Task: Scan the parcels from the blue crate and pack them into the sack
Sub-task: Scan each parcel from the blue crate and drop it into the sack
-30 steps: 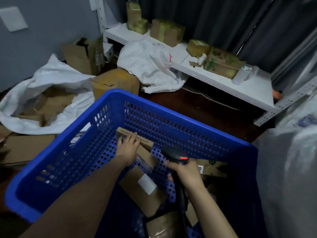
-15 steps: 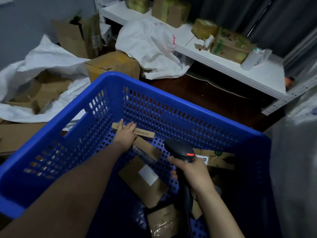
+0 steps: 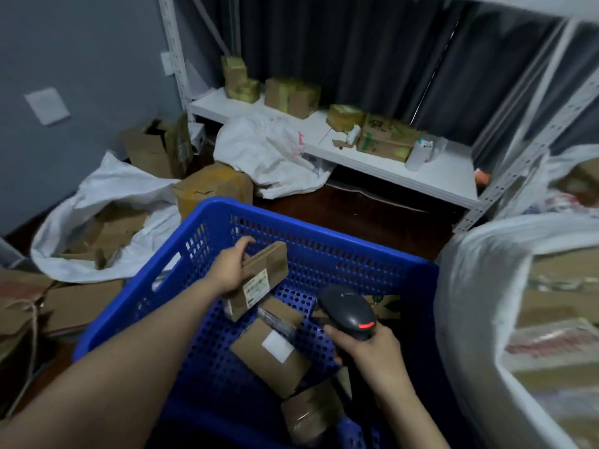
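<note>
A: Now, left hand [image 3: 231,270]?
B: Gripping a flat brown parcel [image 3: 262,280], thumb over the top edge, label facing the camera. Parcel held up inside the blue crate [image 3: 324,226], toward the crate's 11 o'clock.
A: Right hand [image 3: 372,348]?
B: Wrapped round the black scanner [image 3: 348,311], at 4 o'clock from the parcel.
A: Remainder?
B: More parcels [image 3: 270,354] on the crate floor at 6 o'clock. White sack [image 3: 479,286] at the crate's 3 o'clock, just beside it.
</note>
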